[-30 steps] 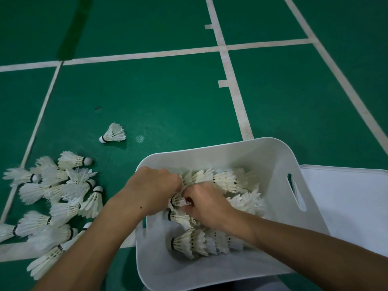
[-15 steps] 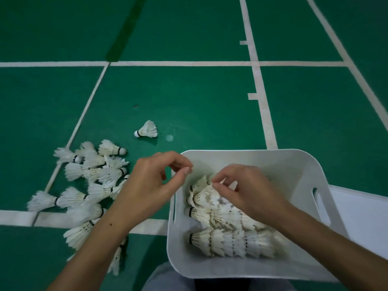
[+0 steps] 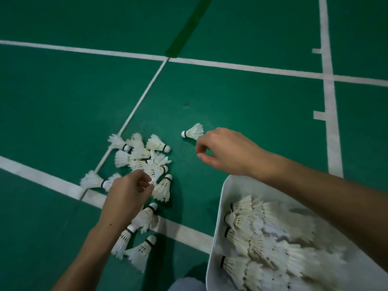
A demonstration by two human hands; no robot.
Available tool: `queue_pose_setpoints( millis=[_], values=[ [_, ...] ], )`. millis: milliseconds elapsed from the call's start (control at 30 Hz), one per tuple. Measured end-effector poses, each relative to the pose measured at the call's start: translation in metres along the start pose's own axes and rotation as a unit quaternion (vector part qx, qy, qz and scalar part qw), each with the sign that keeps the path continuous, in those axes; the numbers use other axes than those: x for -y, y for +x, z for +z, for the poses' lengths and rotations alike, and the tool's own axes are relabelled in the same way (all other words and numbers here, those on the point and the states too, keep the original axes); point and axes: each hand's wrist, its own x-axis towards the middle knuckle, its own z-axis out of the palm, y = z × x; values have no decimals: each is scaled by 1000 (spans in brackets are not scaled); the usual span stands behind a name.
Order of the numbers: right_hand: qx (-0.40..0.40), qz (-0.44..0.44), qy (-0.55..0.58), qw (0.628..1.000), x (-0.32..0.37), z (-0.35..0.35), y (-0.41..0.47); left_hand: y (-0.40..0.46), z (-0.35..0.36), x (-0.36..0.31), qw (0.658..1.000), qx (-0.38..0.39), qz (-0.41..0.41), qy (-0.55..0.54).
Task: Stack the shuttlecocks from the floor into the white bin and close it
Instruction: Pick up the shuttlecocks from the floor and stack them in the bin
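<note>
A pile of white feather shuttlecocks (image 3: 144,156) lies on the green floor at centre left, where two court lines meet. My left hand (image 3: 128,194) reaches into the pile, its fingertips pinched on the feathers of one shuttlecock (image 3: 154,172). A lone shuttlecock (image 3: 193,132) lies apart, further out. My right hand (image 3: 224,152) hovers just right of it with fingers curled and nothing seen between them. The white bin (image 3: 218,208) stands at the lower right, holding rows of nested shuttlecocks (image 3: 252,229).
White court lines (image 3: 329,122) cross the green floor. More shuttlecocks (image 3: 142,248) lie near my left forearm. A grey fabric edge (image 3: 184,284) shows at the bottom, next to the bin.
Both hands have left the bin and moved left and outward to the floor. The left hand has reached the pile and the right the lone shuttlecock. The view has swung left.
</note>
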Motion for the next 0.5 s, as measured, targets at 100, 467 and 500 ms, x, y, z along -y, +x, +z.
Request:
queue_pose_setpoints(
  millis=[100,467,500],
  values=[
    [106,-1,0,994,-1,10,39,6,-2,15,999,35,17,33],
    [339,-173,-3,925,60,79,91,17,11,56,991,55,-2,121],
    [336,-174,-30,925,63,82,91,17,15,58,992,47,-4,120]
  ],
)
